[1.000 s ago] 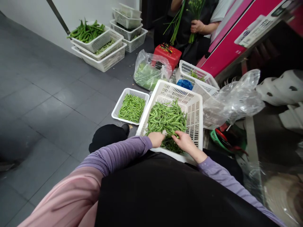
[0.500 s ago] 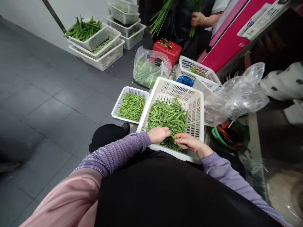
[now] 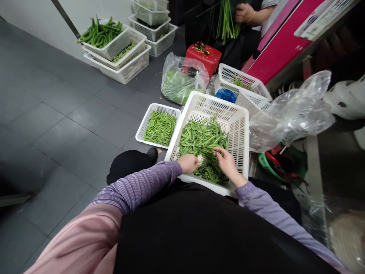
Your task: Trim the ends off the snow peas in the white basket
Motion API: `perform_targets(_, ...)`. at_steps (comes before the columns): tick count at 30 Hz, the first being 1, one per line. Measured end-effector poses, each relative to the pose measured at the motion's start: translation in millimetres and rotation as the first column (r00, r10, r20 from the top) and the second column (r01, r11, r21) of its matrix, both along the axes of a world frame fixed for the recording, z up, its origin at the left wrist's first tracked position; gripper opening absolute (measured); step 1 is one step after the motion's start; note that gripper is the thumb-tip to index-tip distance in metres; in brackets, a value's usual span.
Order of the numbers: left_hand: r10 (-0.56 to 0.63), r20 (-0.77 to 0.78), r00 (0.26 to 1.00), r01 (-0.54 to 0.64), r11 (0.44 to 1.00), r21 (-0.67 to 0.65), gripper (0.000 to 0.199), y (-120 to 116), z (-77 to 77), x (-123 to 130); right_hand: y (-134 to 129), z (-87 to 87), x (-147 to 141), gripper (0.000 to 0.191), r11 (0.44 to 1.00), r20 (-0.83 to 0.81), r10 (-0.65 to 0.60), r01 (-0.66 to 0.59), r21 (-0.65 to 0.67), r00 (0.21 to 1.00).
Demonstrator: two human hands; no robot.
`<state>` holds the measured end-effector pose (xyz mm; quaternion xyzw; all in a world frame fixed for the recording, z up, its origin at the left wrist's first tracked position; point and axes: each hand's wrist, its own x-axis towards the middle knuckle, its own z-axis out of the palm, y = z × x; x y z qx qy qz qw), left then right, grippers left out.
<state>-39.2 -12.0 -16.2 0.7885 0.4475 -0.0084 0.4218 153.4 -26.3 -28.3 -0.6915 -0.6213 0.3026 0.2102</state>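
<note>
A large white slotted basket (image 3: 239, 131) stands before me, holding a heap of green pea pods (image 3: 198, 135). Nearer my lap, a darker clump of green trimmings (image 3: 212, 174) lies in the same basket. My left hand (image 3: 188, 163) is closed at the basket's left front, above the pods; whatever its fingers hold is hidden. My right hand (image 3: 227, 163) reaches in from the right, thumb and forefinger slightly apart at the near edge of the heap, with no pod clearly between them. To the left, a small white basket (image 3: 138, 134) contains more pea pods (image 3: 159, 128).
Behind the baskets are a clear bag of greens (image 3: 182, 82), a red box (image 3: 207, 57) and another white basket (image 3: 258, 82). Clear plastic (image 3: 293, 110) bulges at right. Stacked baskets (image 3: 125, 74) line the wall. A co-worker's hand (image 3: 244, 13) holds long green stalks (image 3: 226, 23).
My hands have parted from the pod they held between them. The right hand moved forward to the heap; the left drew slightly back left. The co-worker's stalks shifted.
</note>
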Motion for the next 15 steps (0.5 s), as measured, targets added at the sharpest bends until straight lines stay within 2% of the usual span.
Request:
perform_targets(2, -0.15, -0.097, 0.984, 0.162, 0.978, 0.134, 0.03, -2.3, -3.1, -0.4, 14.8, -13.9, 2.5, 0.029, 0.988, 0.287, 0.15, -0.132, -0.083, 0.946)
perform_targets(3, -0.207, -0.126, 0.97, 0.226, 0.961, 0.161, 0.033, -3.9, -4.3, -0.1, 20.5, -20.2, 1.1, 0.028, 0.967, 0.413, 0.247, -0.195, -0.165, 0.876)
perform_targets(5, -0.288, -0.159, 0.944, 0.313, 0.937, 0.158, 0.031, -6.6, -5.9, 1.5, 27.0, -31.3, -6.3, 0.028, 0.913, 0.557, 0.396, -0.249, -0.322, 0.73)
perform_targets(7, -0.326, -0.193, 0.925, 0.356, 0.923, 0.145, 0.025, -7.7, -6.5, 3.1, 27.6, -40.1, -16.3, 0.027, 0.88, 0.599, 0.464, -0.261, -0.397, 0.653)
perform_targets(11, -0.355, -0.252, 0.9, 0.393, 0.911, 0.124, 0.02, -6.8, -4.1, 4.1, 23.4, -49.8, -30.0, 0.028, 0.87, 0.611, 0.488, -0.292, -0.398, 0.624)
perform_targets(15, -0.346, -0.237, 0.908, 0.375, 0.923, 0.091, 0.022, -4.5, 0.4, 4.0, 27.5, -49.0, -27.8, 0.024, 0.856, 0.598, 0.514, -0.324, -0.403, 0.615)
